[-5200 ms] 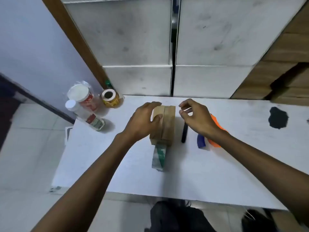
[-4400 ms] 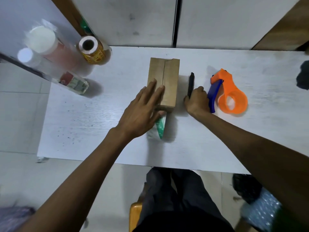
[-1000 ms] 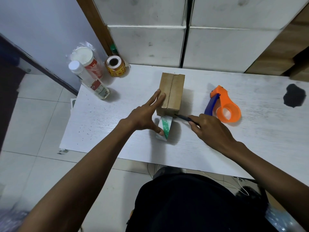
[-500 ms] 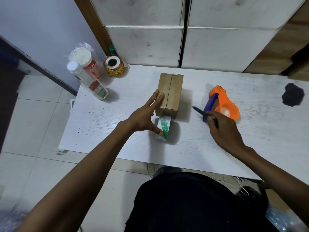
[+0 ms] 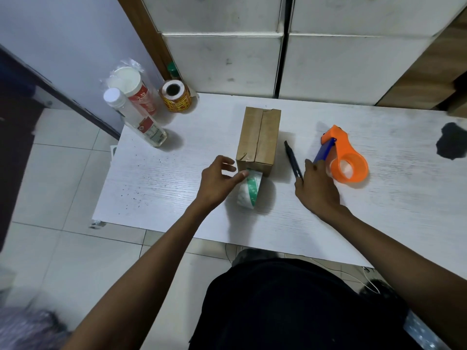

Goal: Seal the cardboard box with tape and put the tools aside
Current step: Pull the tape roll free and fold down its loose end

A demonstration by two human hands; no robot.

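The brown cardboard box (image 5: 259, 137) stands mid-table with clear tape running along its top seam. A strip of that tape leads down its near face to a green-and-white tape roll (image 5: 250, 192) standing on edge. My left hand (image 5: 217, 181) is beside the roll with its fingers apart and its thumb tip touching the roll's top. A black cutter (image 5: 292, 157) lies on the table right of the box. My right hand (image 5: 316, 190) has its fingers on the cutter's near end. Just right of it lies an orange tape dispenser (image 5: 350, 164) with a blue handle.
A plastic bottle (image 5: 136, 120), a wrapped white-lidded jar (image 5: 131, 89) and a yellow label roll (image 5: 177, 97) stand at the white table's (image 5: 177, 198) back left corner. A black stain (image 5: 452, 144) marks the far right. White cabinet fronts rise behind the table.
My right hand has brought the cutter away from the box's near edge and laid it on the table beside the dispenser. My left fingers have come off the box.
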